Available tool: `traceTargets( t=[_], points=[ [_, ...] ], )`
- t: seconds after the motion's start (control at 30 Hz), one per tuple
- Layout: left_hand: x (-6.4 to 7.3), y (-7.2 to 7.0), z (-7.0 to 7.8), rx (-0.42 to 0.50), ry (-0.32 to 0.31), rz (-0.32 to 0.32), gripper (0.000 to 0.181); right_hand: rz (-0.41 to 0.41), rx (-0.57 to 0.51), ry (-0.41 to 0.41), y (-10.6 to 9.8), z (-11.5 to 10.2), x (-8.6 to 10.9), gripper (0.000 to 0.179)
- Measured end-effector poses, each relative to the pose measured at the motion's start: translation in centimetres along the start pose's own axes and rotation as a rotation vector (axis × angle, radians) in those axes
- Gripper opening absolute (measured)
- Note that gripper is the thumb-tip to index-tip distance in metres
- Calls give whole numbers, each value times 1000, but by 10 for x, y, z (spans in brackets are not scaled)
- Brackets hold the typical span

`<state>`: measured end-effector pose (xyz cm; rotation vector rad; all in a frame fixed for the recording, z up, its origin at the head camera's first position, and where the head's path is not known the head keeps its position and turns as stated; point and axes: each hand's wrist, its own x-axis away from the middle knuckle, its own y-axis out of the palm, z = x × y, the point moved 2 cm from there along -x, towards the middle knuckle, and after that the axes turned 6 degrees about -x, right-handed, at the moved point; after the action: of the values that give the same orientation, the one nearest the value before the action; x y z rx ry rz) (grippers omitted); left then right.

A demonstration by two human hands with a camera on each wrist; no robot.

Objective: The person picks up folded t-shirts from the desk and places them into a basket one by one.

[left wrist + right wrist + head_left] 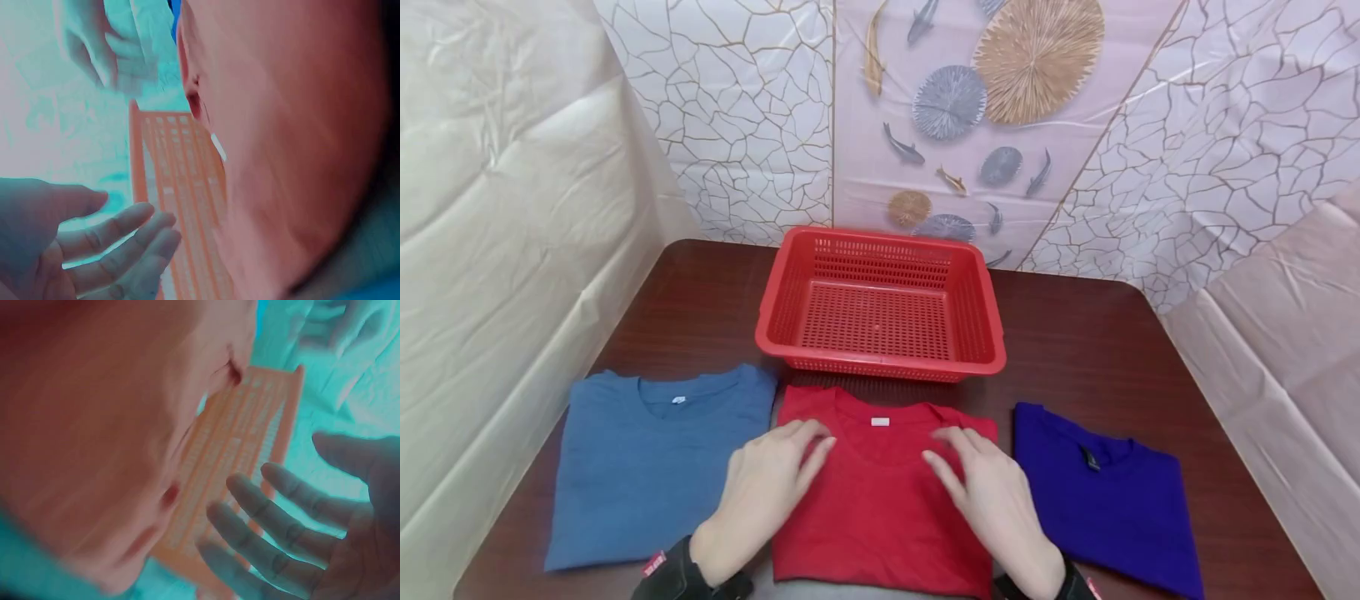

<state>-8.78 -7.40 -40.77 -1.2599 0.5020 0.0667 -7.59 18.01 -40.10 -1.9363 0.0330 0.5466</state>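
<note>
Closest to the camera, a person's left hand and right hand hover well apart, fingers loosely extended, over the left and right sides of a folded red T-shirt. Black bands circle both wrists. Leftmost on the dark brown tabletop lies a folded blue T-shirt, a white label at its collar. Beside it, in the middle, is the red T-shirt, with a red perforated basket just beyond. Rightmost, a folded violet-blue T-shirt lies slightly turned.
</note>
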Motion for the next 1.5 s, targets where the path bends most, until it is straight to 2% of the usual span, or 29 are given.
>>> traceTargets(
  t=[0.1,0.17,0.27,0.4,0.57,0.63,0.7,0.83,0.93,1.0,1.07,1.17,1.3,1.4,1.5],
  points=[
    [4,-1,-19,1,-92,-25,9,48,15,83,-5,21,10,16],
    [8,1,-31,10,-149,-80,8,49,20,136,-7,36,17,15],
    [14,7,-45,73,-223,-213,11,-14,-1,219,-9,55,28,17],
    [18,15,-53,215,-294,-376,28,-138,-71,324,-7,69,34,29],
    [17,23,-54,391,-377,-481,49,-207,-232,463,2,71,36,43],
    [18,26,-54,457,-418,-504,53,-221,-362,535,6,70,37,47],
    [18,28,-53,556,-462,-525,52,-238,-547,618,8,68,38,51],
    [18,32,-51,814,-550,-578,49,-266,-973,793,12,65,41,60],
    [16,36,-51,1011,-587,-652,51,-305,-1238,885,14,62,42,65],
    [14,39,-50,1137,-596,-713,55,-342,-1368,919,16,59,41,70],
    [14,42,-49,1252,-605,-770,59,-389,-1451,935,20,56,40,75],
    [13,47,-46,1442,-622,-834,63,-430,-1503,939,27,51,38,80],
    [13,53,-44,1613,-651,-851,61,-407,-1491,925,37,46,36,85],
    [13,54,-45,1613,-662,-833,63,-348,-1476,930,39,46,36,85],
    [13,51,-49,1597,-669,-817,67,-272,-1507,961,36,49,37,85]
  ],
)
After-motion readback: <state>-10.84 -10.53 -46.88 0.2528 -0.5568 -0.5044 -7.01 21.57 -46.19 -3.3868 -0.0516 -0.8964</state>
